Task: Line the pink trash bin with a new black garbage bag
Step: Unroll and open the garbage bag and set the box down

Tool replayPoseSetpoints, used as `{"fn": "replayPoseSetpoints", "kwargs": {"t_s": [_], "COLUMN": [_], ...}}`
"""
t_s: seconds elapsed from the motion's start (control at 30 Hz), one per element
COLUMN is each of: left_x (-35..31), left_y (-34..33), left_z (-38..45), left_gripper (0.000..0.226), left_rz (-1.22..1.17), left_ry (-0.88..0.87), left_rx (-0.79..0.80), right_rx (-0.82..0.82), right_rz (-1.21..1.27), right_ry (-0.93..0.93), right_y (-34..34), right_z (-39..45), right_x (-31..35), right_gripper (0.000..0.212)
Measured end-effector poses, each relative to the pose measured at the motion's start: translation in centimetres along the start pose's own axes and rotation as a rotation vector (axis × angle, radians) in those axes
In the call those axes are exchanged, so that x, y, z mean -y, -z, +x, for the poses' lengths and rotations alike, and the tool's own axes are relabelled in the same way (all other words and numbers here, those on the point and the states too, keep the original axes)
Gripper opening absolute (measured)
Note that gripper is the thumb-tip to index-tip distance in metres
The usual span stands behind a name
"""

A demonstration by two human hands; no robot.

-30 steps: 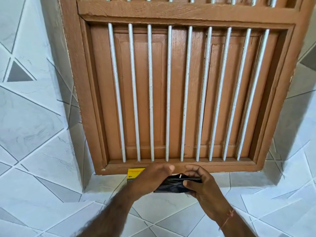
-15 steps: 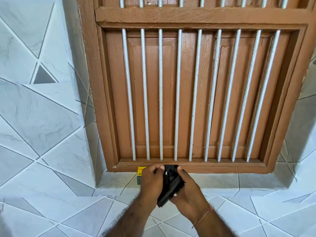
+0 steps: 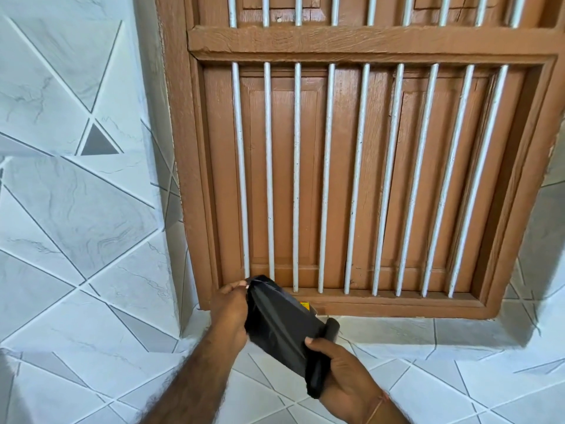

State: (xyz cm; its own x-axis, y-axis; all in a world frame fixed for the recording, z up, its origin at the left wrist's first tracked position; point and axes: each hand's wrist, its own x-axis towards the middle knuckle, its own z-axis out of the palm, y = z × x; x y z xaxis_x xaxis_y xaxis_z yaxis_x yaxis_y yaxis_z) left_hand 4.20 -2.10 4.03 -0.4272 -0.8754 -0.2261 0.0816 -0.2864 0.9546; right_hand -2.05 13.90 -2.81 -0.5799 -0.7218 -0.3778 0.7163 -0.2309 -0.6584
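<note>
A roll of black garbage bags point(image 3: 321, 362) is held in front of a barred wooden window. My right hand point(image 3: 342, 365) grips the roll itself, which points up and to the right. My left hand point(image 3: 230, 310) pinches the free end of the black garbage bag point(image 3: 275, 316), and a stretch of plastic is unrolled between the two hands. The pink trash bin is not in view.
The brown wooden window frame point(image 3: 367, 304) with white vertical bars fills the wall ahead. A yellow box point(image 3: 305, 306) sits on the tiled ledge point(image 3: 428, 332) under it, mostly hidden by the bag. White marble-pattern tiles cover the wall to the left and below.
The hands have pulled apart, left up and right down toward me, unrolling a length of black bag from the roll. The camera has shifted right and closer to the window.
</note>
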Motion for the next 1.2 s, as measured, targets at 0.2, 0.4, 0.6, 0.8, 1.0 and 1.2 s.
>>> {"fn": "replayPoseSetpoints", "kwargs": {"t_s": [0.2, 0.4, 0.6, 0.8, 1.0, 1.2], "left_x": [-1.0, 0.2, -0.5, -1.0, 1.0, -0.9], "left_y": [5.0, 8.5, 10.4, 3.9, -0.4, -0.6], "left_z": [2.4, 3.0, 2.2, -3.4, -4.3, -3.0], "left_gripper": [0.022, 0.020, 0.022, 0.029, 0.020, 0.014], "left_rz": [0.067, 0.216, 0.729, 0.693, 0.410, 0.748], "left_ry": [-0.098, -0.224, -0.376, -0.888, -0.257, -0.444], "left_rx": [-0.103, -0.279, -0.420, 0.163, 0.868, 0.810], "right_rx": [-0.034, -0.092, -0.125, 0.131, 0.136, 0.008], "right_rz": [-0.127, -0.242, -0.495, -0.790, -0.709, -0.673], "right_ry": [0.084, 0.143, 0.254, 0.329, 0.267, 0.235], "right_y": [1.7, 2.3, 1.6, -1.5, -1.4, 1.7], "right_z": [-0.2, -0.2, -0.9, -2.7, -2.8, -1.9], "right_x": [2.8, 5.0, 6.1, 5.8, 7.0, 6.8], "right_gripper": [0.038, 0.031, 0.023, 0.021, 0.021, 0.025]}}
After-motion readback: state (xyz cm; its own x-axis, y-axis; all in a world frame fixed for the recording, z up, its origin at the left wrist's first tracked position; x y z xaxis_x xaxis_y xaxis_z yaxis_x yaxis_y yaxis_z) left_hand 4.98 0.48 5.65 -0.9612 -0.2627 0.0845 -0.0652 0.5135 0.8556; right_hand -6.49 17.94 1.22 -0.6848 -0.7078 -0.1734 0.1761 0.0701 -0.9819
